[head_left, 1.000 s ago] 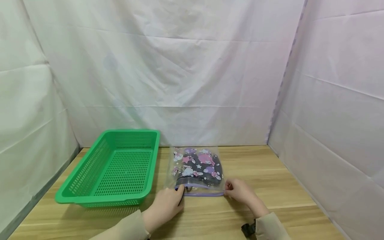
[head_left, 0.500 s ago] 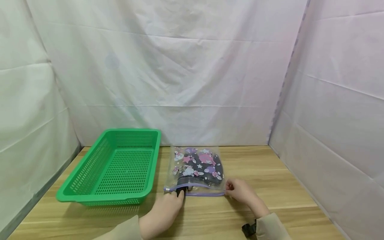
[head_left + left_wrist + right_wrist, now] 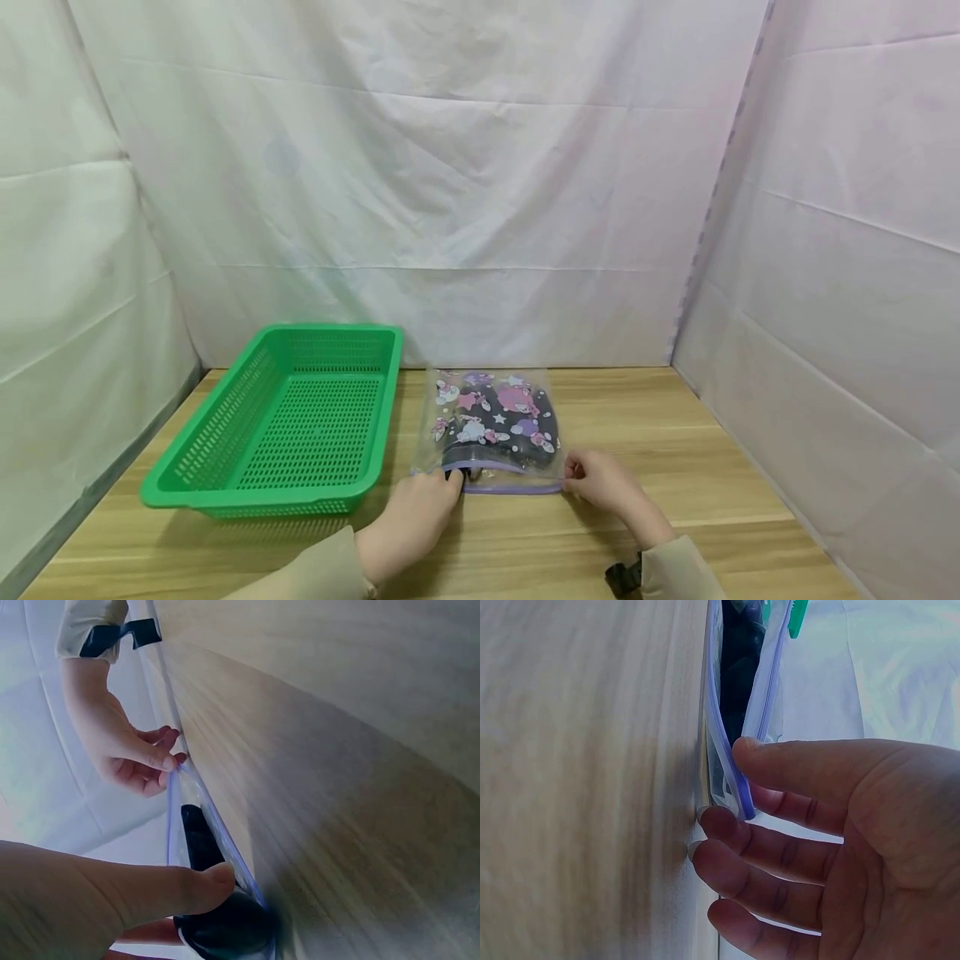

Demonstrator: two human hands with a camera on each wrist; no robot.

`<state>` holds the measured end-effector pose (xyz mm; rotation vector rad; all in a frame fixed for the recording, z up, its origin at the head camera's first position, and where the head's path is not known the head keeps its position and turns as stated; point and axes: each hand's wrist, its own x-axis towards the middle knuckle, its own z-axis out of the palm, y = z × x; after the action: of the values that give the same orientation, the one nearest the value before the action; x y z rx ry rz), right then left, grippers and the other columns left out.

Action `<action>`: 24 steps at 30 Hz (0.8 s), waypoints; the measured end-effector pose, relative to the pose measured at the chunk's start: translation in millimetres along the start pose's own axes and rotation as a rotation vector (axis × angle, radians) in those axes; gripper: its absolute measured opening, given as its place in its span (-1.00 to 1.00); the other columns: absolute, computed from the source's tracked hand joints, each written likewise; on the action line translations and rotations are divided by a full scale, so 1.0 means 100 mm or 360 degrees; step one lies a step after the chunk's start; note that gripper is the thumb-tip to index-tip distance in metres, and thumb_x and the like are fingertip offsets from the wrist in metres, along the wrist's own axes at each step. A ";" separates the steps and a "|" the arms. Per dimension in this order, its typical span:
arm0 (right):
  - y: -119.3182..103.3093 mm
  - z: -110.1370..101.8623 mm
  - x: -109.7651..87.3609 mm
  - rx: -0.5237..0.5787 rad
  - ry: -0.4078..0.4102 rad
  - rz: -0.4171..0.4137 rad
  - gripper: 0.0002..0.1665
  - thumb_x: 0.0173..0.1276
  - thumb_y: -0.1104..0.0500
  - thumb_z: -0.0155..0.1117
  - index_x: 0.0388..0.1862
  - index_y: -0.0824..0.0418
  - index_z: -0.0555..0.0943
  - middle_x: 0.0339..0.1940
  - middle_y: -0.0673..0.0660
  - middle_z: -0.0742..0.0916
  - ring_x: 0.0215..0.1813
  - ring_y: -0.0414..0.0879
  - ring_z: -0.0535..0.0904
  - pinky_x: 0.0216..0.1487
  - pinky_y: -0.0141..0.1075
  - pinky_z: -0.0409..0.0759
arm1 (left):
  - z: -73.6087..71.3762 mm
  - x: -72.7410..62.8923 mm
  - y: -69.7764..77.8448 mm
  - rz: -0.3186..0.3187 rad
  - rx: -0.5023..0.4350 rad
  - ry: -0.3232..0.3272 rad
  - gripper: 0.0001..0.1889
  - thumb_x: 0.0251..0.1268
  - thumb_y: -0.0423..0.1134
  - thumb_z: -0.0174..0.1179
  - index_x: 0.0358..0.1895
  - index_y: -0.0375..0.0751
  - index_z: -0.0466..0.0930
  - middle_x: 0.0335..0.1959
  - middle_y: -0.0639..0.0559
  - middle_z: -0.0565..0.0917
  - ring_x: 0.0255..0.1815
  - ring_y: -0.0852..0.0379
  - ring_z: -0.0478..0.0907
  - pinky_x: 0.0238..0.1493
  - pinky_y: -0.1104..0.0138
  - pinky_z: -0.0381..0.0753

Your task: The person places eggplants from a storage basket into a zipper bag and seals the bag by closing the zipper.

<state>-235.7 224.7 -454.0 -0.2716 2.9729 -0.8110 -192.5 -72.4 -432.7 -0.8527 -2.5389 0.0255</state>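
A clear zip bag [image 3: 495, 421] printed with stars and cartoon figures lies flat on the table, with dark contents showing through. Its purple-edged mouth faces me and gapes. At the mouth's left part my left hand [image 3: 416, 517] holds a smooth black item with a rounded end [image 3: 225, 922], thumb on top and fingers behind it; its kind is unclear. A longer black part [image 3: 199, 836] extends inside the bag. My right hand [image 3: 603, 481] pinches the bag's right corner at the purple zip strip [image 3: 744, 799] between thumb and index finger, other fingers loosely bent.
To the left of the bag stands a green perforated plastic basket [image 3: 386, 400] with nothing seen in it. White sheets [image 3: 480, 200] hang behind and along both sides of the wooden table [image 3: 637, 408].
My left hand has shifted slightly at the bag mouth, and the black strip seen under it earlier no longer shows. The white zip slider, visible half a second ago, is hidden. My right hand stays put.
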 end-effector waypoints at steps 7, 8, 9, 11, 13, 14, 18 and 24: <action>-0.01 0.00 -0.02 0.0002 0.0000 0.0001 -0.73 0.10 0.21 0.43 -0.56 0.05 0.47 -0.63 -0.07 0.51 -0.55 -0.17 0.39 -0.50 -0.27 0.36 | 0.04 0.01 0.06 -0.0010 0.0040 -0.0039 -0.69 -0.11 -0.47 0.29 -0.17 -0.33 0.66 -0.58 -0.09 0.55 -0.67 0.05 0.47 -0.78 0.25 0.44; -0.02 0.00 -0.02 0.0004 0.0001 0.0003 -0.74 0.10 0.21 0.43 -0.55 0.05 0.47 -0.63 -0.07 0.51 -0.55 -0.17 0.39 -0.50 -0.27 0.37 | 0.04 0.02 0.06 0.0000 0.0048 -0.0031 -0.69 -0.11 -0.48 0.29 -0.17 -0.34 0.66 -0.57 -0.10 0.56 -0.66 0.05 0.48 -0.77 0.26 0.45; -0.02 0.00 -0.02 0.0004 0.0002 0.0001 -0.74 0.10 0.22 0.43 -0.55 0.05 0.47 -0.63 -0.07 0.51 -0.56 -0.16 0.39 -0.50 -0.27 0.37 | 0.04 0.03 0.07 0.0013 0.0058 -0.0017 -0.69 -0.13 -0.49 0.29 -0.18 -0.35 0.66 -0.56 -0.10 0.57 -0.66 0.06 0.49 -0.75 0.26 0.47; -0.02 0.00 -0.01 0.0002 0.0003 -0.0008 -0.74 0.10 0.22 0.43 -0.55 0.05 0.47 -0.64 -0.07 0.52 -0.56 -0.16 0.40 -0.50 -0.28 0.37 | 0.06 0.05 0.10 0.0031 0.0093 0.0036 -0.73 -0.16 -0.48 0.29 -0.25 -0.35 0.66 -0.57 -0.09 0.56 -0.67 0.07 0.47 -0.76 0.28 0.46; -0.02 0.00 -0.02 -0.0002 0.0006 -0.0021 -0.74 0.09 0.22 0.44 -0.55 0.06 0.48 -0.63 -0.07 0.52 -0.55 -0.16 0.40 -0.50 -0.27 0.37 | 0.08 0.06 0.12 0.0036 0.0104 0.0076 -0.78 -0.21 -0.45 0.29 -0.34 -0.35 0.64 -0.60 -0.08 0.54 -0.70 0.09 0.45 -0.78 0.28 0.45; -0.01 0.00 -0.02 -0.0002 0.0006 -0.0027 -0.74 0.09 0.21 0.44 -0.55 0.05 0.48 -0.63 -0.07 0.52 -0.55 -0.16 0.40 -0.50 -0.27 0.37 | 0.09 0.07 0.14 0.0038 0.0118 0.0101 -0.81 -0.22 -0.44 0.29 -0.39 -0.34 0.63 -0.62 -0.06 0.52 -0.71 0.10 0.44 -0.79 0.28 0.43; -0.01 0.01 -0.04 -0.0001 0.0001 -0.0055 -0.74 0.09 0.21 0.44 -0.55 0.05 0.48 -0.63 -0.09 0.52 -0.56 -0.17 0.40 -0.50 -0.28 0.38 | 0.13 0.09 0.21 0.0032 0.0147 0.0175 -0.86 -0.25 -0.38 0.30 -0.51 -0.30 0.58 -0.68 -0.02 0.48 -0.76 0.13 0.40 -0.82 0.30 0.39; -0.01 -0.01 -0.04 0.0026 -0.0001 -0.0068 -0.76 0.12 0.22 0.41 -0.55 0.06 0.48 -0.65 -0.08 0.52 -0.58 -0.17 0.41 -0.53 -0.29 0.38 | 0.15 0.17 0.21 0.0015 0.0217 0.0184 -0.86 -0.24 -0.46 0.25 -0.46 -0.32 0.60 -0.69 -0.01 0.48 -0.72 0.16 0.42 -0.79 0.34 0.40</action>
<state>-232.1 225.5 -452.5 -0.3354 2.9682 -0.8394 -199.0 -43.8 -442.8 -0.7898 -2.3950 0.1466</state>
